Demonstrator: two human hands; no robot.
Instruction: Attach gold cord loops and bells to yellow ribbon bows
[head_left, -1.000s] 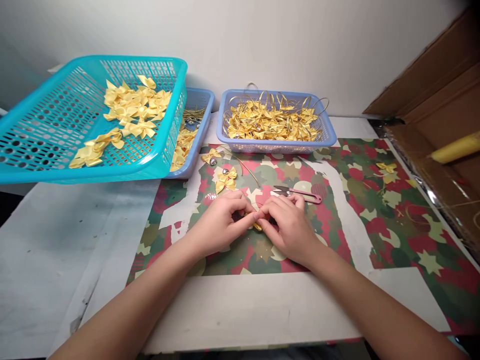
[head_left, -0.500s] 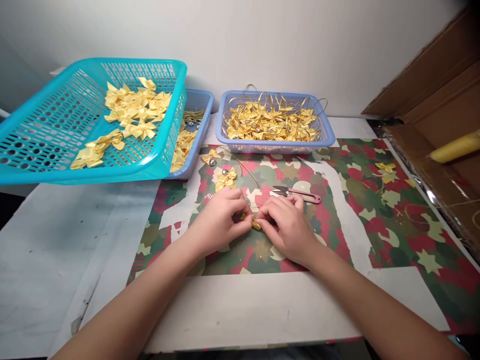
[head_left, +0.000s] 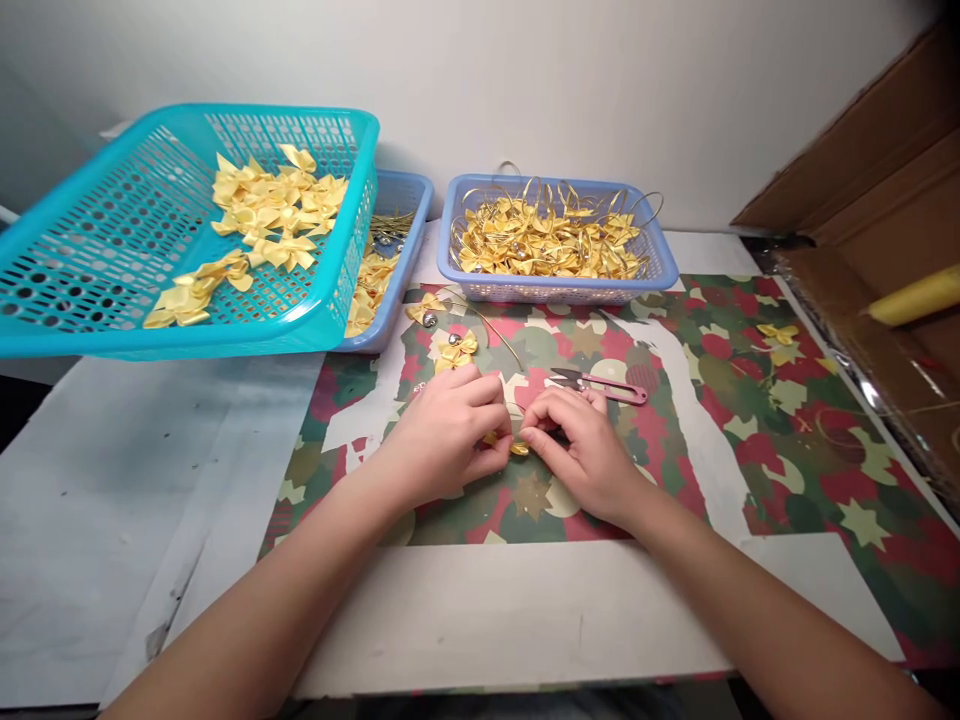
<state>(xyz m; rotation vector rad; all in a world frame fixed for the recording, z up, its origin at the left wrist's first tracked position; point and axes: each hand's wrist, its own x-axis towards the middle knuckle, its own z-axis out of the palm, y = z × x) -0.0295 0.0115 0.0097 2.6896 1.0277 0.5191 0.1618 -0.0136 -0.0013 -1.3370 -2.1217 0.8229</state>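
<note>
My left hand (head_left: 457, 425) is closed with its fingertips around a small yellow ribbon bow (head_left: 519, 449), which is mostly covered by the fingers. Thumb and forefinger of my right hand (head_left: 581, 450) are pinched together right beside the bow's edge; what lies between them is too small to make out. Just behind my hands, pink-handled thread snips (head_left: 611, 390) rest on the patterned paper. Beyond my left knuckles lie another yellow bow (head_left: 459, 350) with a silver bell (head_left: 454, 340), and a gold cord (head_left: 499, 335).
A turquoise basket (head_left: 352, 290) of loose bows sits at the left, overlapping a blue basket (head_left: 409, 260) with bows and gold cords. Another blue basket (head_left: 562, 292) at the back holds many corded bows. At right stands a cardboard box (head_left: 855, 200). Patterned paper (head_left: 675, 430) covers the table.
The view has shifted slightly, moving the scene a little to the right. Both hands stay close together at the bow, with only small finger movements.
</note>
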